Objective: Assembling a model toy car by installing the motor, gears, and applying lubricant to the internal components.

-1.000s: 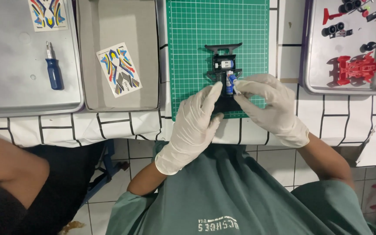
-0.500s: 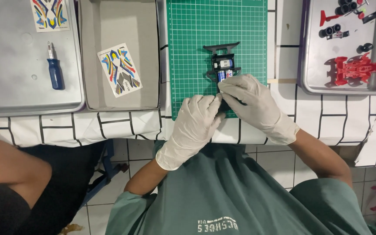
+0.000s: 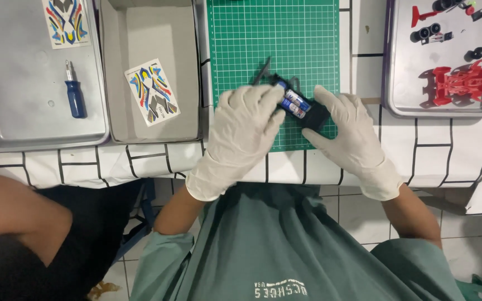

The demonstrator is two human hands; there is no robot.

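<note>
Both gloved hands clamp a black toy car chassis (image 3: 299, 105) over the green mat (image 3: 274, 33): left hand (image 3: 244, 131) grips its left end, right hand (image 3: 350, 125) its right, batteries up, so the cells stay visible. Far mat lies open. Box (image 3: 152, 120) with sticker sheet (image 3: 152, 92) sits left; parts tray (image 3: 397, 67) crowds the right edge.

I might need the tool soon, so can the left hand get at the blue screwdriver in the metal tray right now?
Probably not at once: the left hand is on the black toy car chassis. Once freed, the way to the blue screwdriver in the tray looks open.
</note>
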